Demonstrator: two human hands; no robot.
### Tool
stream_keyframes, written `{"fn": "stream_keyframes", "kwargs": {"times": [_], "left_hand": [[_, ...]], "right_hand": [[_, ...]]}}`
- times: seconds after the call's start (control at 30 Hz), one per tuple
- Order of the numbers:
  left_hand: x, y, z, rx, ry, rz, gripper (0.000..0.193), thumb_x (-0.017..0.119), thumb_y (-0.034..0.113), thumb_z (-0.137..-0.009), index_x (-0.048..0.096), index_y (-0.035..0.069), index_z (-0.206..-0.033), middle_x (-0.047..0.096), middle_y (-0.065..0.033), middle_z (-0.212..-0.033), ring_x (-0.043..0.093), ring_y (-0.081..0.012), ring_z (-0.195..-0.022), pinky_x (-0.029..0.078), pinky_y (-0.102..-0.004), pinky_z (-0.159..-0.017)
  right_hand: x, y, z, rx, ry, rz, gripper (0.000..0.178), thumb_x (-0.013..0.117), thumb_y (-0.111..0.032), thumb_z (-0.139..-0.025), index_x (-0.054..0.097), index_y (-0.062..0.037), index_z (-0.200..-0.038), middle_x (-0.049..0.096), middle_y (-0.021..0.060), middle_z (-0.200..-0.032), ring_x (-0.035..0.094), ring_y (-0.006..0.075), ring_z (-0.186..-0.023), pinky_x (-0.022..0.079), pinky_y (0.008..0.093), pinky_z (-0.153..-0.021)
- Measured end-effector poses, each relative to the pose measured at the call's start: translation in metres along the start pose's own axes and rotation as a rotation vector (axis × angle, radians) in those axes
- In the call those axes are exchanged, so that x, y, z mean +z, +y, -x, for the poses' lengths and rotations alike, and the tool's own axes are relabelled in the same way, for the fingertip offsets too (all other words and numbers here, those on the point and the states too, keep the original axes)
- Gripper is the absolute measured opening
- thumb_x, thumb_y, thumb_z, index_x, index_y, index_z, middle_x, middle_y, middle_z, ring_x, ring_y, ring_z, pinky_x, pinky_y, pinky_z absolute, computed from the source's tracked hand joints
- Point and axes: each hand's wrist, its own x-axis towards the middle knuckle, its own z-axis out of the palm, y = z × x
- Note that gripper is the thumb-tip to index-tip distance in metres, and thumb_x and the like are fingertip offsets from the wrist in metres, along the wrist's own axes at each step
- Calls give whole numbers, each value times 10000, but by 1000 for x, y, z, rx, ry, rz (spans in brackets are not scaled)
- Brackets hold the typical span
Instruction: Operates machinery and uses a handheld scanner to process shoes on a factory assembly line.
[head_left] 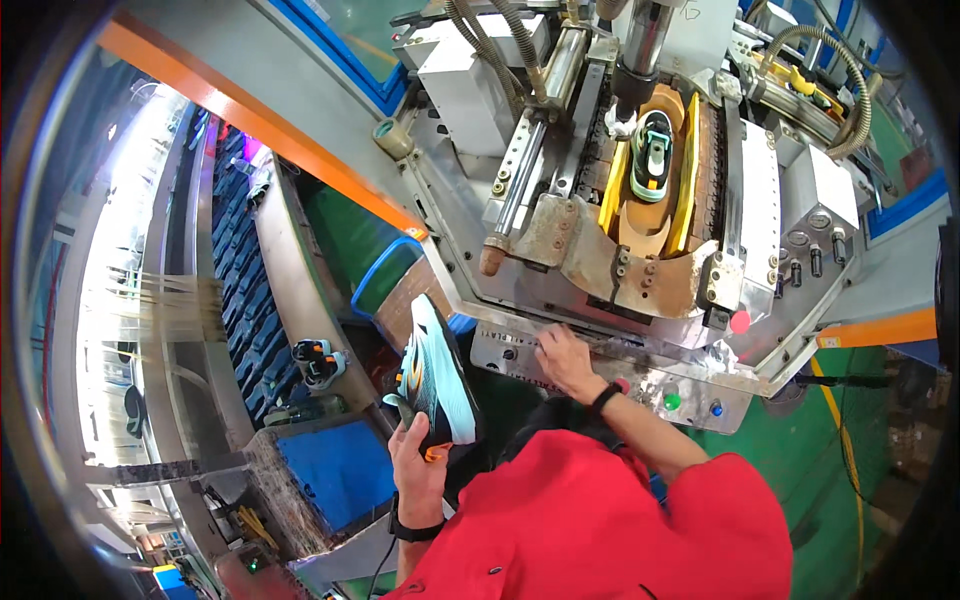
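Observation:
My left hand (418, 462) grips a running shoe (438, 375) by its heel end, with the pale mint sole facing right and the toe pointing up. The upper is black and teal with orange accents. My right hand (566, 360) rests at the metal control panel (640, 378) on the machine's front, its fingers bent and slightly apart, holding nothing that I can see. Inside the press (575, 240), a second shoe (653, 155) lies in a brown mould between yellow side pads, under a vertical metal ram.
On the left runs a conveyor (240, 290) of dark ridged material. Another shoe (318, 363) sits by its edge. A blue pad (338, 472) lies near my left forearm. Behind the held shoe stands a blue-rimmed bin (384, 268). Green and blue buttons (672, 401) are right of my wrist.

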Motion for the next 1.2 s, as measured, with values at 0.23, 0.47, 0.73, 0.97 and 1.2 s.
{"fn": "stream_keyframes", "kwargs": {"times": [0.23,0.47,0.73,0.97,1.2], "left_hand": [[3,-5,30,-8,8,-27,182,646,156,-895,619,91,-1063,667,-43,-939,660,-201,-884,524,-306,-744],[-5,-10,23,29,3,4,261,643,122,-899,592,-4,-1122,667,-42,-947,667,-138,-788,516,-278,-644],[2,-25,21,11,-118,22,314,637,113,-902,583,-14,-1184,680,-73,-1029,684,-164,-847,556,-326,-711],[-7,-41,40,16,-78,39,286,624,105,-910,596,-13,-1169,677,-81,-1039,675,-161,-882,547,-314,-730],[-35,-54,78,53,99,57,394,638,131,-905,546,-20,-1256,662,-76,-1063,666,-167,-900,539,-310,-747]], "right_hand": [[22,26,12,96,-57,-75,259,644,-128,-819,608,-99,-1074,578,114,-1003,617,328,-914,539,419,-729],[-259,-1,-198,-201,930,-264,422,763,-116,-751,588,-12,-1121,604,133,-1047,597,283,-956,486,402,-799],[-393,48,-349,-360,844,-628,565,741,-206,-729,532,27,-1200,650,140,-933,653,237,-809,531,376,-700],[-386,-6,-326,68,975,-120,313,616,-96,-705,654,56,-977,676,168,-766,666,261,-729,521,376,-639],[-432,150,-377,139,596,-240,422,716,-275,-871,593,58,-1099,623,145,-1170,594,199,-1035,490,304,-831]]}}
